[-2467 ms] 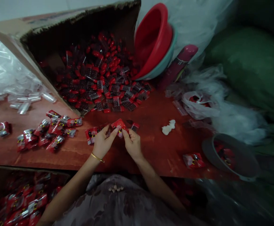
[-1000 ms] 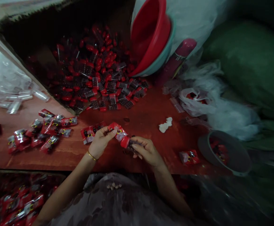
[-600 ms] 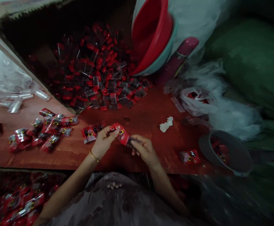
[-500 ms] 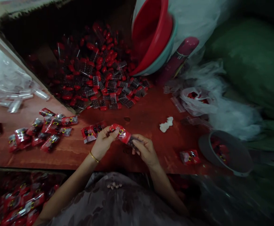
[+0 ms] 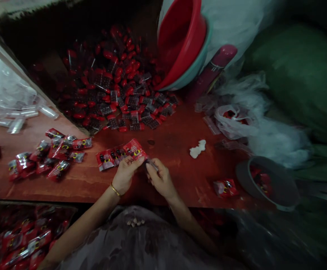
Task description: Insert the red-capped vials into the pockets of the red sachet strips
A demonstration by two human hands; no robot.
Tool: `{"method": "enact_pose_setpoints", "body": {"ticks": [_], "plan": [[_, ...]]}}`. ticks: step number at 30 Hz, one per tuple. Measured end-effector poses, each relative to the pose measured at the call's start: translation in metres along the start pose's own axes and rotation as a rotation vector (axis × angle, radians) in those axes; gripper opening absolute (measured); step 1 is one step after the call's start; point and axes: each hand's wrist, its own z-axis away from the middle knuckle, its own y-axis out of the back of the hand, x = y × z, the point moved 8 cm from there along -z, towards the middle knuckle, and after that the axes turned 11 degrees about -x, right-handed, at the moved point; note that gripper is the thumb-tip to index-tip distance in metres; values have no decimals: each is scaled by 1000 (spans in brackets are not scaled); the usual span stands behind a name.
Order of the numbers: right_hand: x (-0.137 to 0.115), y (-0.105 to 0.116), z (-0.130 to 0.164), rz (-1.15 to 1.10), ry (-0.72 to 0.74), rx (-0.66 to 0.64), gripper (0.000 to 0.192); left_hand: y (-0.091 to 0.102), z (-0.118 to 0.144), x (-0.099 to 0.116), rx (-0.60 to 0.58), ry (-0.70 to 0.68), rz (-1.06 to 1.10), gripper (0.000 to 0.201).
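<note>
My left hand [image 5: 124,173] pinches a red printed sleeve [image 5: 134,148] with yellow and black marks, its thumb lying across the lower edge. Close beside it, my right hand [image 5: 160,178] is closed around a small clear container [image 5: 152,165] with dark contents, mostly hidden by the fingers. The container's end is at the sleeve's lower right corner; whether it is inside cannot be made out. Flat red sleeves [image 5: 105,160] lie on the table just left of my left hand. Farther left is a pile of red-wrapped containers [image 5: 63,149].
A cardboard box [image 5: 51,110] spills red-capped clear containers [image 5: 132,99] onto the table [image 5: 177,150]. Red and teal basins [image 5: 180,45] lean at its right. Clear tubes [image 5: 20,118] lie left; white crumpled paper [image 5: 197,149], a wrapped piece [image 5: 225,187] and a grey bowl [image 5: 278,187] are right.
My right hand has moved left and slightly down with the container. The red sleeve in my left hand has turned and now shows broader and flatter, overlapping the sleeves on the table.
</note>
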Motion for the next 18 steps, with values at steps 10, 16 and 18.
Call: {"method": "enact_pose_setpoints", "body": {"ticks": [10,16,18], "plan": [[11,-14,-1,-247,-26,10,21,-12,2,-3,-199,-4,-67,30],[-5,-8,3,139,79,60,18,-10,-6,8,-93,-28,-108,25],[-2,-11,6,95,94,96,20,-14,-6,6,-124,-13,-139,23]]}}
